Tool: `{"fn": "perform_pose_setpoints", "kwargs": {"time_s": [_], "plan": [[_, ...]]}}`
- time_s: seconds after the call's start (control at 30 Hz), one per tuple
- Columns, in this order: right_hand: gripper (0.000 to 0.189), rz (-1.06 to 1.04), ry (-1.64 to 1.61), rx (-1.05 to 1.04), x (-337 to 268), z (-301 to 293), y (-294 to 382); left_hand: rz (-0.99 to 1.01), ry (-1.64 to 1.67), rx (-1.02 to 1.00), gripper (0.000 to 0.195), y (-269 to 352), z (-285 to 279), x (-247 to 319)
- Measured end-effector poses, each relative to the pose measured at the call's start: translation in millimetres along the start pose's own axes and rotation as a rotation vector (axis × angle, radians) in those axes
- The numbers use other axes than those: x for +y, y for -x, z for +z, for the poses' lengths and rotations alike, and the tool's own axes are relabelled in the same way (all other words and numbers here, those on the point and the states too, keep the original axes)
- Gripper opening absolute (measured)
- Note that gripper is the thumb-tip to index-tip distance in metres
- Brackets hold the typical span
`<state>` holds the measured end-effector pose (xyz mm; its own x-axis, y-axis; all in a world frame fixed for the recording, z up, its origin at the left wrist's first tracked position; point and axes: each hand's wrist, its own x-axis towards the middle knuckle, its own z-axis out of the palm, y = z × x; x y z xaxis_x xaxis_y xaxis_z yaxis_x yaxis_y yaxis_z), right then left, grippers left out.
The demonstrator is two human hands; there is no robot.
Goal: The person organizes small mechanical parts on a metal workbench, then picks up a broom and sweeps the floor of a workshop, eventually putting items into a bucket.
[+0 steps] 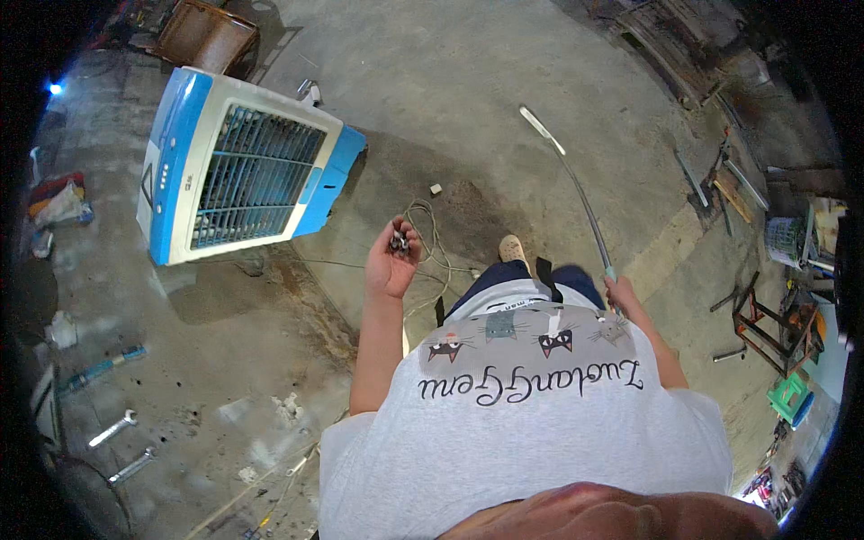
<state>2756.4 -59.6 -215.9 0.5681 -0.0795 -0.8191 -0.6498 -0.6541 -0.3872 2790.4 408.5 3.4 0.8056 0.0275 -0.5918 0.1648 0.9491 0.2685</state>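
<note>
My left hand (393,260) is palm up with its fingers curled around a small clump of dark and shiny pieces (399,243), too small to name. My right hand (622,295) grips the pale green handle end of a long thin rod (586,196), which has a flat white, elongated head (542,129) at its far end, held above the concrete floor. Beyond my left hand stands a blue and white air cooler (253,175) with a slatted grille. A pale cable (439,236) lies coiled on the floor close to my left hand.
Two open-end wrenches (113,429) lie on the floor at lower left. A brown chair (206,37) stands behind the cooler. Along the right are metal bars (691,179), a wire basket (783,241), a rusty metal frame (776,331) and a green plastic stool (788,398).
</note>
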Motion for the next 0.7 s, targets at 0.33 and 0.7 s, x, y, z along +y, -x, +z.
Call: {"fn": "perform_pose_setpoints", "kwargs": {"time_s": [0.33,0.7], "plan": [[0.037,-0.186,0.071,-0.107,-310.0,-101.4,-203.9,0.043,-0.018,-0.058,0.015,-199.3,161.5,98.4],[0.026,-0.200,0.060,-0.434,-620.0,-171.0,-277.8,0.195,0.102,0.173,0.025,-311.2,223.4,187.2]]}}
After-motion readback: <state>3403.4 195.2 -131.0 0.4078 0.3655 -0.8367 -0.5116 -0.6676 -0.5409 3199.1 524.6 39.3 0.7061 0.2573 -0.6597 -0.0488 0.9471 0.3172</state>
